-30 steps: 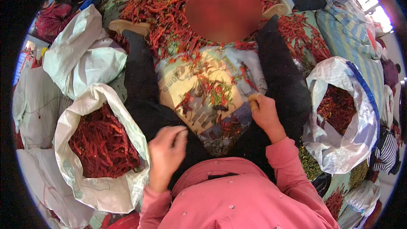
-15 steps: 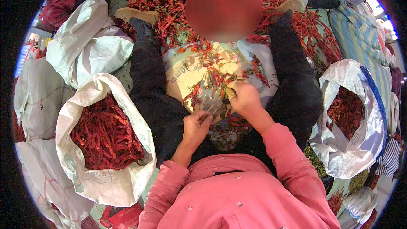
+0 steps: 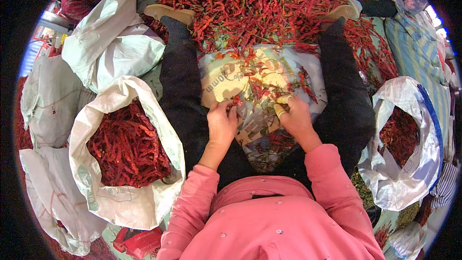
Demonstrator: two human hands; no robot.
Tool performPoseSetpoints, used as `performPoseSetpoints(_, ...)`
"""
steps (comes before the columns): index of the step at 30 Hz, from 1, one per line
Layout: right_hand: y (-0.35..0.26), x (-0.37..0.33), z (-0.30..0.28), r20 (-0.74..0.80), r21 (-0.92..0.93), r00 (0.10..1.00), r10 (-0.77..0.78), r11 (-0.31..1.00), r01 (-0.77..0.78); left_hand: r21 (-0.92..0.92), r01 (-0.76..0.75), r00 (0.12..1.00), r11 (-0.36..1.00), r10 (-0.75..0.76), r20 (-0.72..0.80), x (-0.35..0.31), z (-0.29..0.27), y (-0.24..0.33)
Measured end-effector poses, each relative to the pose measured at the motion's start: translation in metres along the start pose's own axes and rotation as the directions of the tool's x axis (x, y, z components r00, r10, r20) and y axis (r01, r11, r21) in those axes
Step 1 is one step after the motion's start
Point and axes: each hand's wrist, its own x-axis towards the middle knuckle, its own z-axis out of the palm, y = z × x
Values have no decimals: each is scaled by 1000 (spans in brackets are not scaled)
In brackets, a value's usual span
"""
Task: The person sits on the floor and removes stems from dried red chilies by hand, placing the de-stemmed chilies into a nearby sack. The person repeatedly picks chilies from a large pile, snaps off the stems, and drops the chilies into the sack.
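View from above of a person in a pink top sitting on the ground with legs in dark trousers stretched out forward. Between the legs lies a printed plastic sheet scattered with red chillies and green stems.

The left hand rests on the near part of the sheet, fingers curled narrow and pinching a red chilli at the fingertips. The right hand is just beside it, a small gap apart, fingers bent in; two fingertips wear yellowish covers. Whether the right hand holds anything cannot be told.

Beyond the sheet, past the feet in tan shoes, a large heap of red chillies fills the far edge of the view.

To the left, touching the left leg, an open white sack is partly filled with red chillies. Behind it lies a crumpled white sack, with more sacks crowding the left rim.

To the right, against the right leg, another open white sack with a blue stripe holds chillies. A striped cloth lies behind it.

The only open room is the sheet itself, hemmed in by legs, sacks and the heap.
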Motion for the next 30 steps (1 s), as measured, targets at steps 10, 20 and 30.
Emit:
performPoseSetpoints(10,-8,-7,-15,163,273,964,212,929,-251,68,126,987,990,-132,96,23,11,-7)
performPoseSetpoints(20,-41,-8,1,449,752,884,130,480,-453,-438,24,992,899,34,125,5,-23,42)
performPoseSetpoints(30,-25,-25,11,278,670,948,156,676,-307,-340,190,912,921,-37,409,-24,-16,44)
